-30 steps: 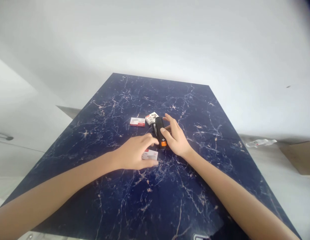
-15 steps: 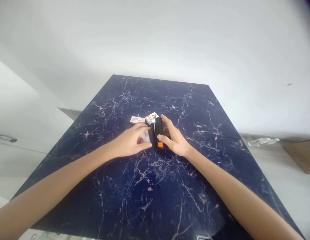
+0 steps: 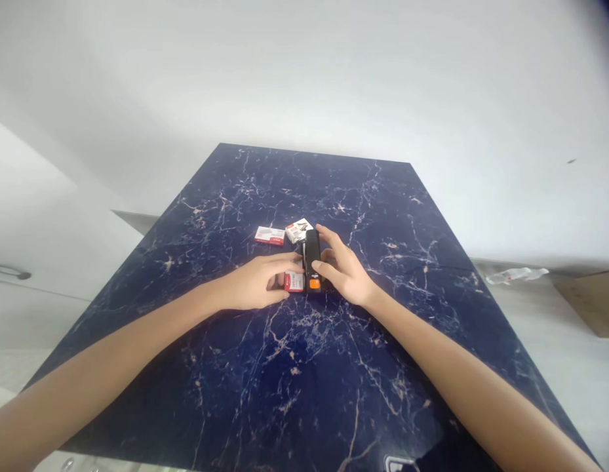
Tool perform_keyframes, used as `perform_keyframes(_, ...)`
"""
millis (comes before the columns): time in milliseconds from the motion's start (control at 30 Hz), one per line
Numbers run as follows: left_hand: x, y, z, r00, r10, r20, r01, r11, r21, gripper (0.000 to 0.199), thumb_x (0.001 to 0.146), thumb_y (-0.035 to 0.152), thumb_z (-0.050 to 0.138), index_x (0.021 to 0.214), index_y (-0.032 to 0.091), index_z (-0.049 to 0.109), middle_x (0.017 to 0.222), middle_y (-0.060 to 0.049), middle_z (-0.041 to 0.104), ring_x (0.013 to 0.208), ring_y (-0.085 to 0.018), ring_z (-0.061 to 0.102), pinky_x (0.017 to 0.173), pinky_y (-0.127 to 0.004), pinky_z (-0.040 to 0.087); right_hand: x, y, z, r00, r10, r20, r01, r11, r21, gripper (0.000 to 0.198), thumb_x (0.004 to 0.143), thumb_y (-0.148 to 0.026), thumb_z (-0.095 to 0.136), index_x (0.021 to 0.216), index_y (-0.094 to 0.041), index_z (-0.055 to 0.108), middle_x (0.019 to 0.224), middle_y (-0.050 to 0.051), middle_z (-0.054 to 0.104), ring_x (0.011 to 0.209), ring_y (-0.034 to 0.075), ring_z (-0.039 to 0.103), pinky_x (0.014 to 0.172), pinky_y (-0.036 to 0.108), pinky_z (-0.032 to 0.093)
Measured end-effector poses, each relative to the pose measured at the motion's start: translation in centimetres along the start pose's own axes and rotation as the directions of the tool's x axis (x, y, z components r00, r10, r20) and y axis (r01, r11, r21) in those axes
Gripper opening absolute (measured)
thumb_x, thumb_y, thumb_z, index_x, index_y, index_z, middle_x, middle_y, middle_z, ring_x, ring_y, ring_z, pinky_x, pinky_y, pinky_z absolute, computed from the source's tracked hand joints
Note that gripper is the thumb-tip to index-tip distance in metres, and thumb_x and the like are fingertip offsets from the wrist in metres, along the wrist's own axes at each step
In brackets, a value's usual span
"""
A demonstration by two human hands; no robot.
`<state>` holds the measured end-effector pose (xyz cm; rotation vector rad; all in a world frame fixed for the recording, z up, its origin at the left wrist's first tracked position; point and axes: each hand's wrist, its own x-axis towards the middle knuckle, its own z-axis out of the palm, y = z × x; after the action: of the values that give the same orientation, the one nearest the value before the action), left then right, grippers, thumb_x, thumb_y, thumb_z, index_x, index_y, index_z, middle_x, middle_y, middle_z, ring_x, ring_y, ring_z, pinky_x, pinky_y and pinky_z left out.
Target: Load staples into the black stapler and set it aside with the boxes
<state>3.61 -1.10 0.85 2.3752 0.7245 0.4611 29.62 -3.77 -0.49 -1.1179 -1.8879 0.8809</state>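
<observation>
A black stapler-like tool (image 3: 312, 252) with an orange end piece lies lengthwise on the dark blue table. My right hand (image 3: 346, 272) grips it from the right, thumb on top and fingers along its far side. My left hand (image 3: 257, 278) is open around a small red and white box (image 3: 295, 282), its thumb and fingers apart. The fingertips reach the tool's left side, and the box sits right beside the tool. Behind them lie a flat red and white box (image 3: 269, 235) and a white box with a dark picture (image 3: 299, 231).
The marbled blue table (image 3: 294, 380) narrows towards a white wall (image 3: 314, 78). Clear plastic bottles (image 3: 516, 276) and a brown cardboard box (image 3: 592, 301) are on the floor to the right. At the near edge, a pale-rimmed dark object (image 3: 401, 464) is partly cut off.
My left hand has shifted slightly left and its thumb has drawn back, so the small red and white box shows more plainly beside the tool. My right hand has barely moved.
</observation>
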Motion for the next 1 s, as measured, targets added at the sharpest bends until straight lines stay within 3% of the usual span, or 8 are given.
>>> perform_keyframes(200,-0.1,-0.2,0.0,0.999,-0.048,0.015,0.050,0.983,-0.179,0.035,0.086,0.024,0.073,0.121,0.028,0.067,0.152,-0.009,0.053,0.064,-0.009,0.064,0.060,-0.031,0.058,0.0,0.2,0.0,1.000,0.008,-0.015,-0.007,1.000,0.015,0.066,0.097,-0.036,0.059,0.157,-0.027,0.033,0.146,0.015,0.055,0.079,0.019,0.066,0.072,0.041,0.061)
perform_keyframes(333,0.1,-1.8,-1.0,0.943,-0.034,-0.330,0.025,0.999,-0.032,0.008,0.092,0.023,0.060,0.088,0.020,0.066,0.126,-0.009,0.066,0.099,-0.023,0.068,0.081,-0.040,0.059,-0.1,0.4,0.0,1.000,0.022,-0.009,-0.022,0.998,0.066,0.067,0.096,-0.038,0.060,0.157,-0.030,0.033,0.148,0.014,0.053,0.079,0.021,0.067,0.069,0.042,0.062)
perform_keyframes(400,0.2,-3.2,-1.8,0.891,-0.015,-0.454,0.103,0.980,0.169,0.011,0.092,0.022,0.059,0.098,0.021,0.068,0.130,-0.010,0.065,0.123,-0.030,0.059,0.103,-0.053,0.051,-0.1,0.5,0.0,0.999,0.043,-0.001,-0.043,0.994,0.104,0.068,0.095,-0.038,0.061,0.157,-0.031,0.033,0.149,0.014,0.052,0.080,0.021,0.067,0.068,0.042,0.062)
perform_keyframes(500,0.3,-4.8,-2.8,0.926,-0.047,-0.375,0.186,0.921,0.343,0.034,0.091,0.029,0.062,0.124,0.021,0.067,0.138,-0.011,0.063,0.132,-0.034,0.052,0.113,-0.059,0.039,-0.1,0.4,0.0,0.998,0.060,0.009,-0.061,0.990,0.129,0.068,0.095,-0.038,0.062,0.156,-0.032,0.034,0.150,0.014,0.052,0.082,0.022,0.067,0.068,0.043,0.063)
perform_keyframes(633,0.0,-4.7,-2.9,0.939,-0.115,-0.324,0.229,0.912,0.341,0.032,0.101,0.038,0.049,0.105,0.021,0.076,0.101,-0.007,0.076,0.097,-0.027,0.065,0.101,-0.052,0.045,0.0,0.4,0.0,0.998,0.056,0.003,-0.056,0.990,0.129,0.067,0.094,-0.036,0.063,0.155,-0.031,0.036,0.147,0.014,0.054,0.079,0.020,0.067,0.071,0.044,0.062)
perform_keyframes(733,-0.3,-4.2,-2.7,0.960,-0.034,-0.277,0.125,0.941,0.315,0.036,0.102,0.040,0.047,0.118,0.022,0.074,0.126,-0.010,0.071,0.117,-0.031,0.061,0.108,-0.054,0.042,0.1,0.4,0.0,0.999,0.052,-0.002,-0.051,0.990,0.134,0.066,0.094,-0.035,0.062,0.154,-0.030,0.037,0.146,0.014,0.056,0.078,0.020,0.066,0.071,0.043,0.062)
perform_keyframes(833,-0.2,-4.3,-2.8,0.991,0.023,-0.131,0.017,0.957,0.290,0.048,0.096,0.040,0.060,0.141,0.026,0.061,0.157,-0.011,0.048,0.143,-0.037,0.043,0.117,-0.059,0.034,0.1,0.4,0.0,0.999,0.045,-0.004,-0.044,0.989,0.139,0.065,0.094,-0.035,0.063,0.154,-0.029,0.038,0.146,0.014,0.056,0.077,0.019,0.066,0.070,0.042,0.061)
perform_keyframes(1000,0.1,-4.0,-3.0,0.998,-0.007,-0.064,0.022,0.971,0.239,0.047,0.086,0.039,0.073,0.130,0.025,0.065,0.133,-0.010,0.062,0.127,-0.033,0.055,0.110,-0.055,0.042,0.1,0.3,0.0,0.999,0.038,-0.009,-0.036,0.990,0.133,0.064,0.095,-0.035,0.063,0.154,-0.031,0.038,0.147,0.012,0.055,0.077,0.019,0.066,0.071,0.042,0.061)
